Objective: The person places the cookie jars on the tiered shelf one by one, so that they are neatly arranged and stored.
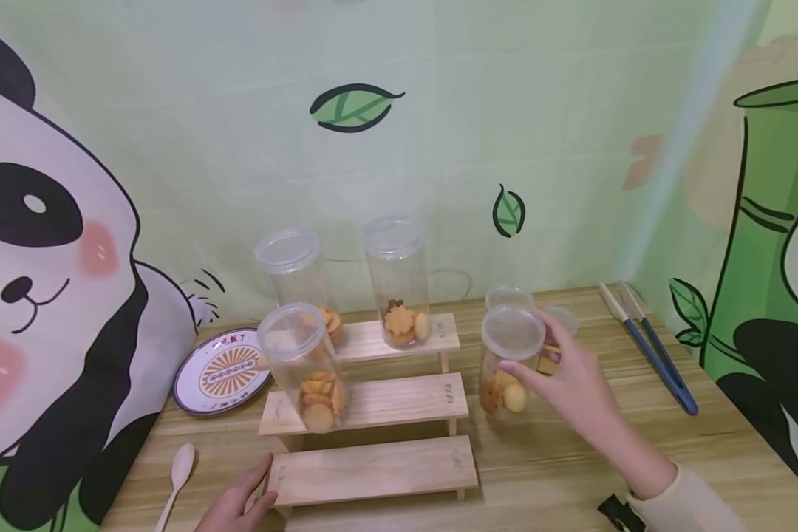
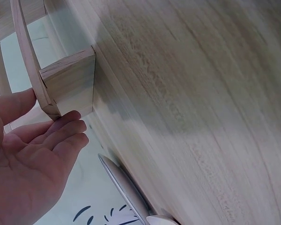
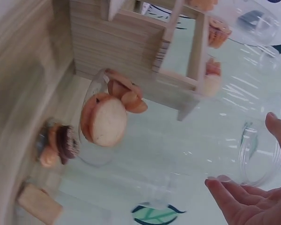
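My right hand [image 1: 575, 377] grips a clear lidded jar [image 1: 499, 366] near its top, to the right of a wooden stepped rack [image 1: 386, 473]. Small pastries [image 3: 105, 119] lie in the bottom of that jar. In the right wrist view, thumb and fingers of the right hand [image 3: 253, 201] are around the lid end. My left hand [image 1: 236, 502] is at the left end of the lowest step. Seen from the left wrist, its thumb and fingers pinch the corner of that plank [image 2: 72, 77]. The lowest step carries nothing.
Two lidded jars [image 1: 395, 273] with pastries stand on the top step, and another jar [image 1: 292, 332] on the middle one. Behind the held jar is a further clear container [image 1: 508, 297]. A plate [image 1: 199, 369] and spoon [image 1: 182, 465] lie left, blue-handled tongs [image 1: 658, 362] right.
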A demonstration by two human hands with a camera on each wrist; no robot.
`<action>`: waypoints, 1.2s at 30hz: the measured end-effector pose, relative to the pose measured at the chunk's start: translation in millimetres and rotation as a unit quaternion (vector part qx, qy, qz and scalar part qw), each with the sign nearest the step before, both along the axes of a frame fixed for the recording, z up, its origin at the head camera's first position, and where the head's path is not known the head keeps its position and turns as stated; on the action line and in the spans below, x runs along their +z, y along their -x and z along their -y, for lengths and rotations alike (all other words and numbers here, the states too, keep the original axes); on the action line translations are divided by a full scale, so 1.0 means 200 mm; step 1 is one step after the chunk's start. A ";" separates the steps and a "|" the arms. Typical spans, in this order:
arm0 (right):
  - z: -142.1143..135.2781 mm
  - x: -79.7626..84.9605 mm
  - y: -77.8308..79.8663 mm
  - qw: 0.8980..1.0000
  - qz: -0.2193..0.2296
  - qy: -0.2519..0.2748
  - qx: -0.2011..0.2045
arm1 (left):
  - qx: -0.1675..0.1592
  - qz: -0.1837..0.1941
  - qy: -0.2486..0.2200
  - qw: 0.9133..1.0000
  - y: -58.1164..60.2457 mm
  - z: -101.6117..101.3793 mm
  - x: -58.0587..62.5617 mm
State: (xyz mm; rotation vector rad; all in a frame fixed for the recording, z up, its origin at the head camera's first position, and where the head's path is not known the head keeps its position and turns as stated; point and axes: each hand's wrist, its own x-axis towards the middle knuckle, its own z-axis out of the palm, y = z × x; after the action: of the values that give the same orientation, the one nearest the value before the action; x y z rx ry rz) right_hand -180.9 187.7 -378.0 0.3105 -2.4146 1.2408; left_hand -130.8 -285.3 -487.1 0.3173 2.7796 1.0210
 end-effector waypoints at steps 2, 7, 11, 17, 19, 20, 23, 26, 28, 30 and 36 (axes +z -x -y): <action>0.00 0.03 -0.01 1.000 -0.011 -0.001 0.000 | -0.001 0.002 0.000 1.000 0.00 0.00 0.00; -0.01 0.09 -0.05 1.000 -0.025 -0.004 -0.002 | 0.006 0.013 0.001 1.000 0.00 0.00 0.00; -0.01 0.15 -0.07 0.999 -0.029 -0.014 -0.001 | 0.014 0.023 0.002 1.000 0.01 0.00 0.00; 0.01 0.21 -0.11 0.999 -0.033 -0.021 0.001 | 0.009 0.020 -0.001 1.000 0.00 0.00 0.00; 0.02 0.22 -0.12 0.999 -0.035 -0.019 0.006 | 0.005 0.016 0.000 1.000 0.00 0.00 0.00; 0.03 0.23 -0.12 0.999 -0.038 -0.018 0.009 | 0.003 0.014 0.001 1.000 0.00 0.00 0.00; 0.06 0.24 -0.13 0.999 -0.044 -0.015 0.024 | -0.001 0.010 0.001 1.000 0.00 0.01 0.00; 0.10 0.24 -0.12 0.998 -0.051 -0.006 0.044 | -0.001 0.011 0.003 1.000 0.00 0.01 0.00; 0.13 0.25 -0.12 0.997 -0.055 0.007 0.061 | 0.002 0.015 0.006 1.000 0.00 0.01 0.00; 0.15 0.25 -0.11 0.995 -0.058 0.021 0.075 | 0.006 0.020 0.007 1.000 0.00 0.01 0.00; 0.23 0.26 -0.09 0.992 -0.057 0.046 0.105 | 0.009 0.029 0.009 0.999 0.00 -0.01 0.01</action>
State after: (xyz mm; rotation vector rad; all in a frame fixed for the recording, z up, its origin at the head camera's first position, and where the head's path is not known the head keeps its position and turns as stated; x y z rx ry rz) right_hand -162.9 141.3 -325.4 0.6033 -2.2657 1.3803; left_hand -131.8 -284.3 -485.5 0.2552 2.7428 0.9938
